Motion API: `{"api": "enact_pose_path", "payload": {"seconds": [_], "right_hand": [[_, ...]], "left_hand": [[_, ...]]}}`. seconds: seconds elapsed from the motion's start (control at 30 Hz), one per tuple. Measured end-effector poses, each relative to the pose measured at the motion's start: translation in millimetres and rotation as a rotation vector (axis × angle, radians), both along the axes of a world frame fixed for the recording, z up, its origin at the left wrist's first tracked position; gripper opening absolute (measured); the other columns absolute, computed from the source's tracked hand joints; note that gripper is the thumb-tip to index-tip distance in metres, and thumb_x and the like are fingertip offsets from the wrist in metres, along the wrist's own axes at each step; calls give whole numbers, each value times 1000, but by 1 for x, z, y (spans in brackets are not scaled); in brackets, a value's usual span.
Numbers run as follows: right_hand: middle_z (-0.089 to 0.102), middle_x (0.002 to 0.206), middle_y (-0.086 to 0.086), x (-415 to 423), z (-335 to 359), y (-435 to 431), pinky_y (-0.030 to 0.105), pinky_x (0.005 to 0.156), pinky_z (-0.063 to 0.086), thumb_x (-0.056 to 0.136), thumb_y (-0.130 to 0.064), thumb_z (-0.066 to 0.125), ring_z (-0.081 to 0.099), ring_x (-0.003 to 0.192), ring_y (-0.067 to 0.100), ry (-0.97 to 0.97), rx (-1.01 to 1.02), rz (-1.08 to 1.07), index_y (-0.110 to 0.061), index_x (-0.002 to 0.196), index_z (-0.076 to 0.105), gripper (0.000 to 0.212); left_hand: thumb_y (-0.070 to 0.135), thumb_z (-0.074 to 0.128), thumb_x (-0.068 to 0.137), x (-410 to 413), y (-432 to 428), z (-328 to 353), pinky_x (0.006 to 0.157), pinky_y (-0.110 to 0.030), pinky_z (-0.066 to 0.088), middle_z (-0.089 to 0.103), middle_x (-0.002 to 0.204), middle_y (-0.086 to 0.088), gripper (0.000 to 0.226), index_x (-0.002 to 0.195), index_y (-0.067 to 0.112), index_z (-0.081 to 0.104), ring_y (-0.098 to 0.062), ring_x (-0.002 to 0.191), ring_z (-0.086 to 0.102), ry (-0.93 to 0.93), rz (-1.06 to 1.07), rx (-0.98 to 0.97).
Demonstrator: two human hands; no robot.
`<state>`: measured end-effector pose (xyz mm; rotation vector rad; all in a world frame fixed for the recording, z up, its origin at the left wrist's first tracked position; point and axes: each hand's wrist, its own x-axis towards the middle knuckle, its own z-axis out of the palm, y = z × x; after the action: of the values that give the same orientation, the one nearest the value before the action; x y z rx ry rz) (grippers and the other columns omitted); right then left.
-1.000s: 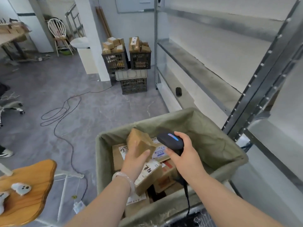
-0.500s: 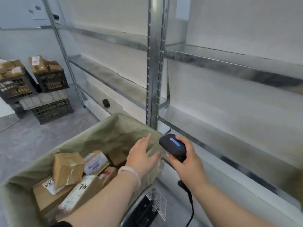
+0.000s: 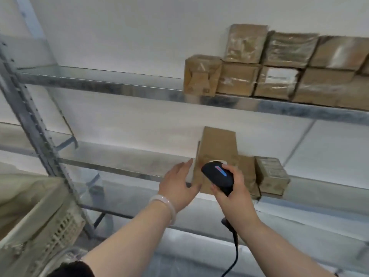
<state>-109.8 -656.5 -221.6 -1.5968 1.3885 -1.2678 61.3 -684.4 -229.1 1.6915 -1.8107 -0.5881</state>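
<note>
Cardboard, brown: tall parcel [image 3: 217, 144], standing upright on the middle shelf [image 3: 123, 160] of a galvanised rack, with small boxes [image 3: 272, 176] just beside it on the right. Flat along its left face lies the left hand [image 3: 177, 186], fingers straight and together, thumb at the lower front edge, not curled round it. Clamped on a black scanner [image 3: 218, 175] is the right hand [image 3: 233, 194], fingers wrapped about the grip, scanner head turned toward the parcel's front, cable [image 3: 235, 252] hanging below the wrist

Handling note, as judged: steady the parcel with the flat hand so it neither tips nor slides back. Bring the scanner square to the label, which seems to be the pale patch just above the scanner head and is mostly hidden. Keep the cable off the shelf edge

Holdings
- middle shelf: the tall parcel, then the small boxes
- upper shelf [image 3: 99, 80]: taped parcels [image 3: 279, 62] in two tiers, packed touching, on its right part
- lined cart [image 3: 30, 196], lower left: contents out of view
</note>
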Motion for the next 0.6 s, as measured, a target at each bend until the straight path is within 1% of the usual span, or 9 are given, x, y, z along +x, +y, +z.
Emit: {"api": "enact_pose_path", "payload": {"seconds": [0.07, 0.13, 0.23, 0.3, 0.37, 0.43, 0.47, 0.53, 0.6], "right_hand": [[58, 110, -26, -46, 1, 6, 3, 72, 43, 86, -13, 71, 57, 95, -11, 16, -9, -86, -41, 122, 47, 51], [57, 111, -29, -85, 3, 14, 4, 69, 44, 86, -18, 71, 57, 94, -11, 36, -5, -157, -44, 121, 45, 51], [61, 109, -25, -132, 4, 24, 8, 62, 44, 86, -19, 70, 61, 90, -5, 25, 20, -253, -52, 115, 43, 51], [63, 108, -21, -157, 3, 29, 13, 60, 44, 86, -20, 69, 62, 87, 2, 20, 34, -319, -55, 112, 42, 50], [64, 107, -17, -176, 2, 31, 17, 58, 43, 87, -23, 67, 61, 84, 5, 10, 52, -377, -55, 114, 43, 48], [64, 106, -14, -190, -2, 30, 16, 53, 41, 87, -22, 66, 59, 77, 5, 1, 63, -415, -50, 117, 44, 47], [64, 106, -14, -196, -5, 29, 15, 51, 40, 87, -21, 66, 59, 75, 5, 9, 70, -426, -48, 120, 44, 48], [63, 107, -16, -204, -13, 25, 11, 56, 43, 87, -19, 68, 61, 82, 2, 38, 87, -442, -45, 122, 43, 50], [63, 109, -20, -211, -19, 19, 8, 62, 44, 87, -19, 69, 62, 88, -1, 60, 118, -459, -45, 123, 43, 51]], "left_hand": [[53, 52, 80, -51, -3, 4, 109, -40, 40, 49, 145, 3, 71, 148, 35, 37, -23, 138, 42, -9, -66, -16], [47, 58, 83, -95, -3, 3, 112, -38, 36, 47, 146, 2, 70, 149, 33, 37, -22, 139, 39, -1, -130, 14], [44, 61, 86, -148, -5, 3, 112, -33, 36, 49, 144, 1, 67, 147, 30, 41, -23, 136, 43, 17, -215, 15], [35, 64, 92, -175, -8, 7, 113, -25, 27, 41, 151, 1, 65, 151, 26, 37, -19, 141, 36, 21, -282, 36], [32, 63, 95, -195, -16, 6, 109, -20, 24, 37, 153, 1, 67, 154, 25, 31, -18, 142, 32, 9, -342, 44], [30, 62, 97, -209, -25, 1, 101, -15, 22, 37, 153, 1, 66, 154, 26, 30, -17, 141, 33, 18, -391, 46], [31, 61, 97, -215, -29, -2, 101, -14, 21, 35, 155, 3, 68, 155, 28, 27, -15, 142, 31, 35, -408, 60], [35, 61, 97, -224, -37, -9, 113, -18, 19, 28, 161, 6, 72, 157, 32, 22, -13, 149, 24, 50, -419, 96], [38, 62, 95, -232, -48, -17, 119, -28, 25, 30, 159, 7, 73, 157, 35, 23, -14, 148, 28, 68, -431, 118]]}}
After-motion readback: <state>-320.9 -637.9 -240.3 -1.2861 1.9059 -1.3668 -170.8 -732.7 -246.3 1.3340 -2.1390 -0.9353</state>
